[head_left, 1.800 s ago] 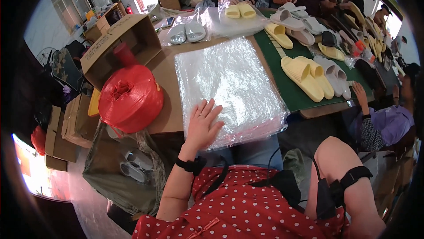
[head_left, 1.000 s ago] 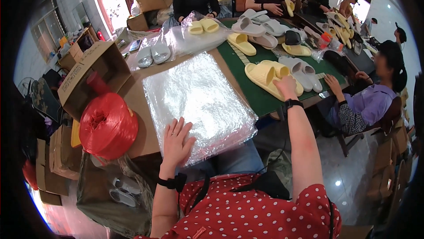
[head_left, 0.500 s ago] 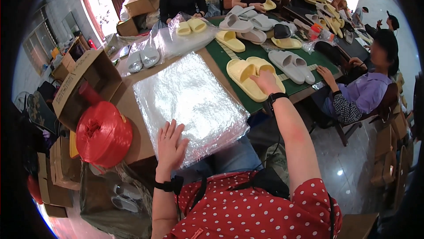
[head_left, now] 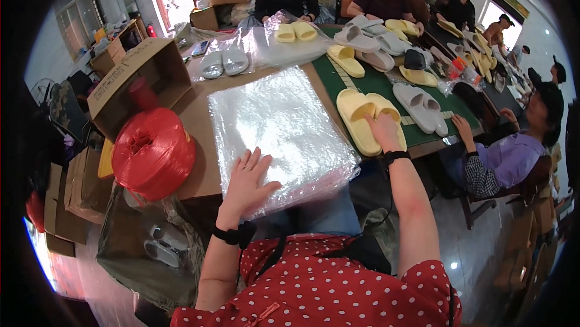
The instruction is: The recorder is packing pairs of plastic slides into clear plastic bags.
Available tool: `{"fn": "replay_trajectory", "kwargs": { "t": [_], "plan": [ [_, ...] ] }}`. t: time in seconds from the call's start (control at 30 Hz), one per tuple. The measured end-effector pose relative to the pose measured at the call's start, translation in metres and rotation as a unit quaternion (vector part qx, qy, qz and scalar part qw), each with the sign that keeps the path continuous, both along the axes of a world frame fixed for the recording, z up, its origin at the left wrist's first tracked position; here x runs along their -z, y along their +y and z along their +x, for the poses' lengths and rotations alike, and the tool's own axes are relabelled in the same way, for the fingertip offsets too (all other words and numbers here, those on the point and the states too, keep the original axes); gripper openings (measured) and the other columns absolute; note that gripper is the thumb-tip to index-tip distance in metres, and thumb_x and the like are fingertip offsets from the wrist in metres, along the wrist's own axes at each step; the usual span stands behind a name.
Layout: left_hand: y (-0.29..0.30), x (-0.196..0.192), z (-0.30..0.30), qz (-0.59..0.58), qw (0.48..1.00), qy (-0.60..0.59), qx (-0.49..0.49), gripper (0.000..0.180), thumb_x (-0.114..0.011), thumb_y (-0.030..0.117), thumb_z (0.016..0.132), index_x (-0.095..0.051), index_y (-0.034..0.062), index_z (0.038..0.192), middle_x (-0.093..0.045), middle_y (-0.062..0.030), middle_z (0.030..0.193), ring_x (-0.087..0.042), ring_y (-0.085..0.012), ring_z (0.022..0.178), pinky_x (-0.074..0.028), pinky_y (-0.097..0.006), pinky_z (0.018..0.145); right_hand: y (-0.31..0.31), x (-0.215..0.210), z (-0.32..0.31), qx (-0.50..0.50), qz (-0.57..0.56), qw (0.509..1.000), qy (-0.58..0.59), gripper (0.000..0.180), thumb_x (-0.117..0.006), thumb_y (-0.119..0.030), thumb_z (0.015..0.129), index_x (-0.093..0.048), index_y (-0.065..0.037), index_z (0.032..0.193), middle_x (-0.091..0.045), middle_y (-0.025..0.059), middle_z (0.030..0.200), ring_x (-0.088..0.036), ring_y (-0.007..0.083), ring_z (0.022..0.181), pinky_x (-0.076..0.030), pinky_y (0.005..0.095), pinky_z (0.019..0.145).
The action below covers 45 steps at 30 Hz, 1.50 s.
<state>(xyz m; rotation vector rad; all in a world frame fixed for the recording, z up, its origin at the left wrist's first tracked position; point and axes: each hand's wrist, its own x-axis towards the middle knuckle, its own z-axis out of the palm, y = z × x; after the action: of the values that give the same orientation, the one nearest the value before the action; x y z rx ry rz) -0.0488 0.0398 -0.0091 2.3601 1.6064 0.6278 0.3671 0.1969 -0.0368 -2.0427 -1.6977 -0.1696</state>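
Note:
My left hand [head_left: 246,183] lies flat with spread fingers on a stack of clear plastic bags [head_left: 284,121], which shine under the light. On the green mat to its right stands a pair of pale yellow slippers [head_left: 357,123]. My right hand [head_left: 385,132] reaches onto this pair, its fingers curled over the straps and gripping them; the fingertips are partly hidden. Close by on the right sits a pair of grey slippers [head_left: 417,107], which neither hand touches.
A large red roll of plastic twine [head_left: 154,155] and an open cardboard box [head_left: 136,82] stand on the left. Bagged grey slippers [head_left: 225,63] and yellow slippers [head_left: 296,32] lie beyond the bags. Several co-workers sit around the tables, one in a purple shirt [head_left: 513,123] at the right.
The whole view has shifted, so the table sits farther right. My left thumb is spread wider on the bags. My right hand stays at the yellow slippers.

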Motion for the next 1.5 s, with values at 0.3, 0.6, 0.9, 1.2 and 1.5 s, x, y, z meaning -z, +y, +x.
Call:
{"fn": "replay_trajectory", "kwargs": {
  "t": [0.3, 0.6, 0.9, 1.2, 1.5],
  "plan": [
    [-0.006, -0.014, 0.002, -0.013, 0.998, 0.012, 0.061, 0.086, -0.076, 0.055, 0.074, -0.050, 0.0101, 0.142, -0.038, -0.0168, 0.155, -0.028, -0.0357, 0.147, -0.020, -0.050, 0.121, -0.003, 0.008, 0.025, -0.034, 0.087, 0.994, 0.056, 0.047, -0.060, -0.038, 0.093, -0.068, 0.007, 0.085, -0.066, 0.0260, 0.089, -0.065, 0.0439, 0.083, -0.050, 0.0513, 0.075],
    [0.010, -0.016, 0.002, 0.102, 0.993, 0.039, 0.053, 0.081, -0.075, 0.056, 0.073, -0.055, 0.0103, 0.136, -0.039, -0.0167, 0.154, -0.030, -0.0386, 0.145, -0.022, -0.050, 0.120, -0.078, -0.061, -0.029, -0.088, 0.202, 0.928, 0.300, 0.041, -0.059, -0.032, 0.099, -0.067, 0.009, 0.095, -0.067, 0.0214, 0.084, -0.063, 0.0321, 0.075, -0.047, 0.0411, 0.069],
    [-0.001, 0.011, 0.003, 0.034, 0.996, 0.002, 0.076, 0.076, -0.074, 0.054, 0.076, -0.056, 0.0139, 0.138, -0.045, -0.0154, 0.150, -0.033, -0.0380, 0.143, -0.023, -0.049, 0.120, -0.155, -0.065, -0.134, -0.265, 0.193, 0.920, 0.214, 0.028, -0.061, -0.012, 0.093, -0.062, 0.001, 0.118, -0.065, 0.0183, 0.117, -0.064, 0.0373, 0.103, -0.048, 0.0417, 0.089],
    [-0.001, 0.015, 0.007, 0.052, 0.994, -0.005, 0.101, 0.081, -0.071, 0.059, 0.077, -0.053, 0.0124, 0.141, -0.047, -0.0156, 0.148, -0.033, -0.0380, 0.143, -0.022, -0.050, 0.120, -0.102, -0.015, -0.185, -0.271, 0.034, 0.952, 0.135, 0.035, -0.063, -0.029, 0.092, -0.065, 0.006, 0.087, -0.062, 0.0281, 0.090, -0.064, 0.0452, 0.075, -0.053, 0.0513, 0.067],
    [-0.002, 0.014, 0.002, 0.026, 0.996, 0.012, 0.081, 0.077, -0.071, 0.057, 0.078, -0.052, 0.0173, 0.142, -0.042, -0.0168, 0.152, -0.034, -0.0397, 0.143, -0.024, -0.050, 0.119, -0.116, -0.023, -0.091, -0.114, 0.070, 0.976, 0.171, 0.036, -0.063, -0.027, 0.094, -0.066, 0.009, 0.091, -0.063, 0.0277, 0.088, -0.063, 0.0437, 0.078, -0.048, 0.0483, 0.069]
  ]
}}
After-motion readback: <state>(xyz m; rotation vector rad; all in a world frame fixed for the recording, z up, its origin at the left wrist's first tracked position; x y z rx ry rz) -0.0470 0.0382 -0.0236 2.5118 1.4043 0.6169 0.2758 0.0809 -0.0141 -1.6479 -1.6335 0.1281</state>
